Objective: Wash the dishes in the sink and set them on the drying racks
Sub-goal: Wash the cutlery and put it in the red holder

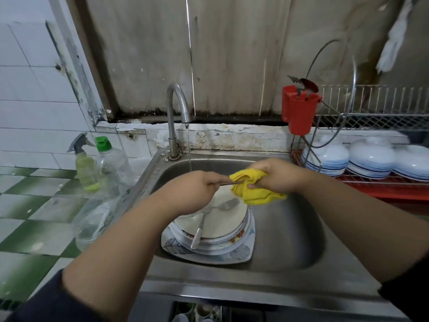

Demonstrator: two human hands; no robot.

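On the green-and-white checked tile counter [34,205] at the far left stand a grey-topped spray bottle of pale yellow liquid [84,166] and a clear plastic bottle with a green cap [109,163], with a clear plastic container [92,225] lying nearer the person. The curved steel tap [176,112] runs a thin stream into the stainless steel sink [290,228]. Over the basin, the left hand [195,191] is curled round the handle of a thin metal utensil [229,183], whose far end is hidden in the crumpled yellow cloth [253,187] that the right hand [276,175] grips in closed fingers. Below them, a stack of white and patterned plates [216,238] sits on the sink floor, with a metal fork and a white-handled utensil [204,224] lying on top. At the right, a red plastic cutlery holder [299,110] hangs on the wire drying rack [371,112], above upturned white bowls with blue rims [371,159].
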